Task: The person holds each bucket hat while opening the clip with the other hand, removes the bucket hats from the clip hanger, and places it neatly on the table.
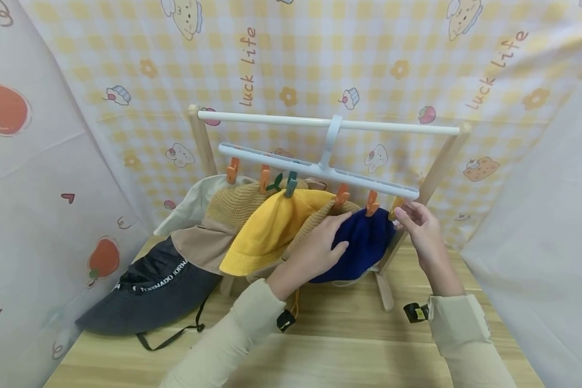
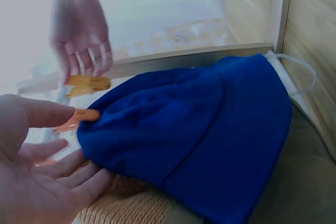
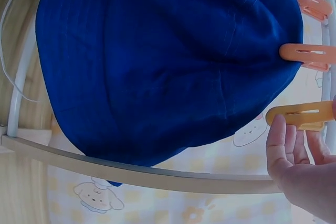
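A navy-blue bucket hat hangs from an orange clothespin on a pale blue clip hanger. My right hand pinches the yellow clothespin at the hanger's right end. That clothespin's tip stands apart from the blue hat, with no cloth in it. My left hand is beside the blue hat, fingers extended, thumb close to the orange clothespin in the left wrist view. Its fingertips are at the hat's crown, over a woven straw hat.
The hanger hooks over a white rail on a wooden stand and tilts down rightward. Left of my hands hang a yellow hat, a straw-topped hat and a whitish hat. A dark grey hat with a cord lies on the table.
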{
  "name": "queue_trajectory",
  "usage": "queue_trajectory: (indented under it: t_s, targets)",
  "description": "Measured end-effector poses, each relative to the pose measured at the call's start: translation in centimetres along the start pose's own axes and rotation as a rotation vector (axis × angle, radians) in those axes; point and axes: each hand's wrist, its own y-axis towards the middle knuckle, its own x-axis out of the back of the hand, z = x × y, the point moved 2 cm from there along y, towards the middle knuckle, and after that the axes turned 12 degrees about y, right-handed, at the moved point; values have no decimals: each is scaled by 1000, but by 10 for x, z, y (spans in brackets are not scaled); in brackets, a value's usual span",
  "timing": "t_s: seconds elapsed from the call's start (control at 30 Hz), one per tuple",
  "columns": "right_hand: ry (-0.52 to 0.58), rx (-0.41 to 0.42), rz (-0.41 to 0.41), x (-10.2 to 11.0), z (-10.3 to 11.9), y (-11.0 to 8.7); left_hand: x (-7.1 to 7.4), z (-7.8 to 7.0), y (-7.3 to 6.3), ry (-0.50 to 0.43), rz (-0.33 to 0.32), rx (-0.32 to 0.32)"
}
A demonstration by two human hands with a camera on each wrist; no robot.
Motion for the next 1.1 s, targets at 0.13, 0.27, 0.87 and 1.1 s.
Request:
queue_trajectory:
  t_s: [0.13,0.27,0.87,1.1]
  targets:
    - [32,1,-9,-1,1,-1,-8,-5,11,48,-72,-17]
    - [61,10,-17,-2,2,-3,-14,-7,17,104,-157,-31]
    - [42,67,-258,-8,20,-23,-21,-7,17,142,-247,-63]
    - [-59,112,-49,-25,35,-34,-19,-8,16,134,-247,-59]
